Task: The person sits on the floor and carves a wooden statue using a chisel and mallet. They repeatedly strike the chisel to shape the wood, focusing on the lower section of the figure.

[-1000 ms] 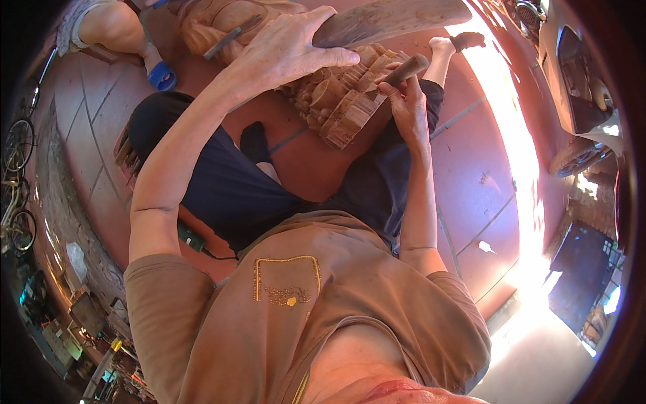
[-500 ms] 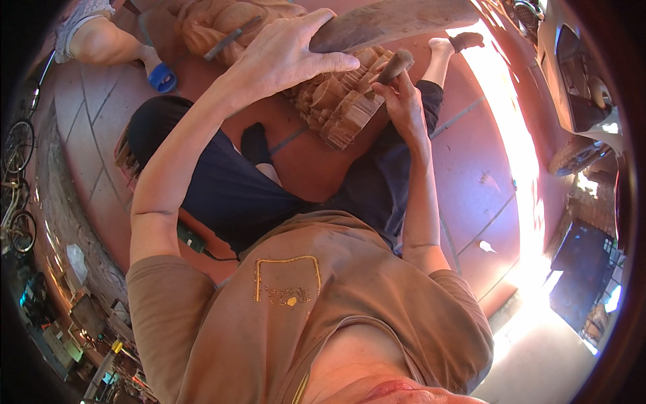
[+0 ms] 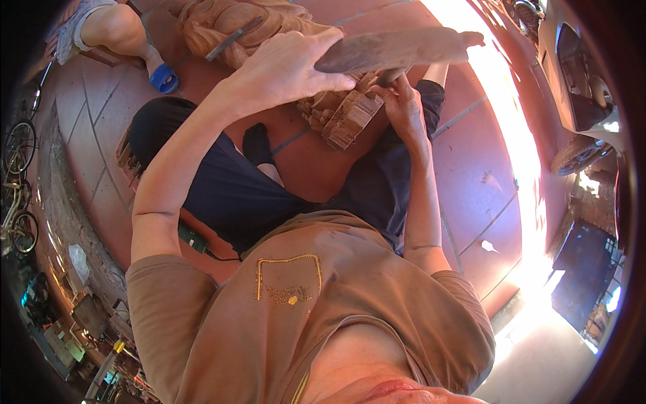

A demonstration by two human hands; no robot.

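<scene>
My left hand (image 3: 296, 64) grips the near-left end of a long, flat-sided wooden club (image 3: 397, 51), which stretches out to the right. Just below the club, the fingers of my right hand (image 3: 405, 108) are wrapped round a tool with a thick wooden handle (image 3: 389, 78). The handle's top lies close under the club; whether they touch I cannot tell, and the tool's working end is hidden. Between my legs on the floor is a carved brown wood piece (image 3: 350, 120) with deep relief and a flat sawn end. The club and my left hand cover part of it.
Beyond the carving lies a larger rounded carved section (image 3: 222, 23) with a grey metal bar (image 3: 232, 39) resting on it. Another person's leg with a blue slipper (image 3: 163, 79) is at the far left. A green tool with a cord (image 3: 195, 240) lies by my left thigh.
The club's right end has swung down toward me, bringing the club over the wooden handle in my right hand. My right hand has barely moved.
</scene>
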